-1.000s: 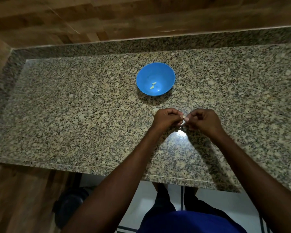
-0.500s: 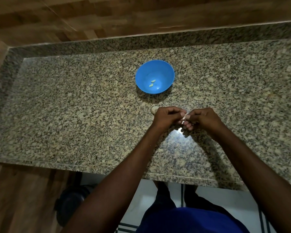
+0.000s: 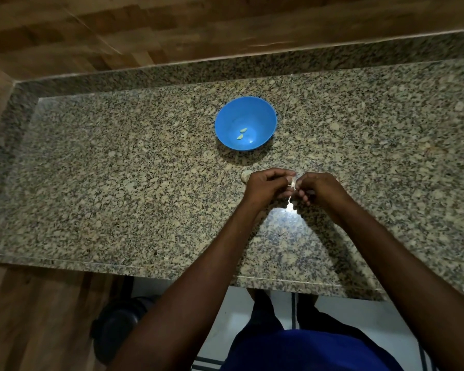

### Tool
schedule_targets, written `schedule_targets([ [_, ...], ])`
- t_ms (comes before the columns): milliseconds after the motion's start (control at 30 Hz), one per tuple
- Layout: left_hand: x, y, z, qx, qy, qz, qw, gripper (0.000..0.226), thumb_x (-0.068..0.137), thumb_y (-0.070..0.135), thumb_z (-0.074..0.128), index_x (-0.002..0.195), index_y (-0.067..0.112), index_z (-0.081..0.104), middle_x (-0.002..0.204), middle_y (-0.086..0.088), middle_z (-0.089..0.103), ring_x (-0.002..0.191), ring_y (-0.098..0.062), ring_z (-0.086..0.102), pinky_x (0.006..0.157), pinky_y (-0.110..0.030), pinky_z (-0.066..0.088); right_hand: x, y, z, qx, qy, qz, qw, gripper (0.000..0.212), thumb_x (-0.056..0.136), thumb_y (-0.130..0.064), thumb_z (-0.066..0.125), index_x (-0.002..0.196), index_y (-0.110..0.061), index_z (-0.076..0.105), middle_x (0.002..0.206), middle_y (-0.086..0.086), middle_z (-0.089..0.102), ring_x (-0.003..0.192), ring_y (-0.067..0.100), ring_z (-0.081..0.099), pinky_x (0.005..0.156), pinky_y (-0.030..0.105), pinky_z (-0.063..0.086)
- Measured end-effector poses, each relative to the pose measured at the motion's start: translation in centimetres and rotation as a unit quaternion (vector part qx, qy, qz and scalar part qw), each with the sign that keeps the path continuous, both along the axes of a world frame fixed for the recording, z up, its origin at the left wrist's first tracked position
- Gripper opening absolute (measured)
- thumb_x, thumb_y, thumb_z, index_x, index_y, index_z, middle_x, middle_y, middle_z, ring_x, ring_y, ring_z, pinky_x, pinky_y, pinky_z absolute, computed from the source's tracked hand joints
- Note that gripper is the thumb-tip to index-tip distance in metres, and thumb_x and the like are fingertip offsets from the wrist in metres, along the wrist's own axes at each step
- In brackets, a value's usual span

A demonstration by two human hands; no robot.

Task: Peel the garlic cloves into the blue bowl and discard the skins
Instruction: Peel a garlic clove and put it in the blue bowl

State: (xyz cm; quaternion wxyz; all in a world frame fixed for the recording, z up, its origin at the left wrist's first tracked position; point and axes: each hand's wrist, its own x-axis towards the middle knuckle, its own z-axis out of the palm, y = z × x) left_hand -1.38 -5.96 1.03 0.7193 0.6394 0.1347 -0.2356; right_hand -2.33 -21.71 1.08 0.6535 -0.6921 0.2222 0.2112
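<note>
a speckled granite counter [image 3: 123, 183] fills most of the view, with a raised granite lip [image 3: 225, 72] running along its back and left edges. behind the lip stands a wall of wood-look panels [image 3: 172, 25] in mixed brown tones (the same finish shows at lower left, below the counter's front edge [image 3: 35, 311]). a bright glare of light [image 3: 288, 210] reflects off the polished stone. under the counter a pale tiled floor [image 3: 241, 314] with dark stripes is visible, and a dark round object [image 3: 118, 325], too dim to identify.

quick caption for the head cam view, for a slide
Both hands, left hand and right hand, pinch a garlic clove near a blue bowl holding two peeled cloves.
</note>
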Motion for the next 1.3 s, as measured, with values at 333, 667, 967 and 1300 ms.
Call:
schedule_targets([
  [333,-0.3,0.6,-0.4,-0.029,0.016,0.005,0.999,0.019,0.089,-0.002,0.067,0.089,0.013,0.078,0.09,-0.016,0.071,0.078,-0.025,0.064,0.075,-0.034,0.058,-0.4,-0.6,-0.3,-0.057,-0.049,0.033,0.997,0.02,0.092,-0.01,0.061,0.076,-0.002,0.07,0.065,0.017,0.068,0.058,0.026,0.068,0.06,0.035,0.057],
  [667,-0.6,0.4,-1.3,0.073,-0.015,0.012,0.997,0.012,0.09,0.002,0.066,0.101,0.001,0.073,0.077,-0.018,0.071,0.067,-0.026,0.063,0.072,-0.048,0.057,-1.1,-0.3,-0.8,-0.025,-0.038,-0.013,0.999,0.013,0.094,0.004,0.06,0.084,0.007,0.068,0.077,0.028,0.069,0.059,0.032,0.064,0.06,0.051,0.061],
  [967,-1.1,0.0,-2.4,0.32,-0.199,-0.064,0.924,0.009,0.079,0.011,0.076,0.083,0.018,0.078,0.072,0.005,0.073,0.064,-0.005,0.066,0.066,-0.025,0.055,-1.5,-1.7,-1.1,-0.147,-0.06,-0.025,0.987,0.026,0.08,0.019,0.055,0.081,-0.004,0.067,0.08,0.018,0.072,0.058,0.027,0.069,0.058,0.043,0.06],
  [1300,-1.1,-1.8,-2.6,0.402,-0.228,-0.122,0.878,0.014,0.084,0.012,0.069,0.091,0.021,0.078,0.081,0.004,0.076,0.071,-0.009,0.067,0.068,-0.03,0.055,-3.0,-3.3,-1.4,-0.141,-0.072,-0.097,0.983,0.013,0.08,0.013,0.068,0.079,0.001,0.065,0.062,0.015,0.065,0.045,0.014,0.065,0.046,0.026,0.054],
])
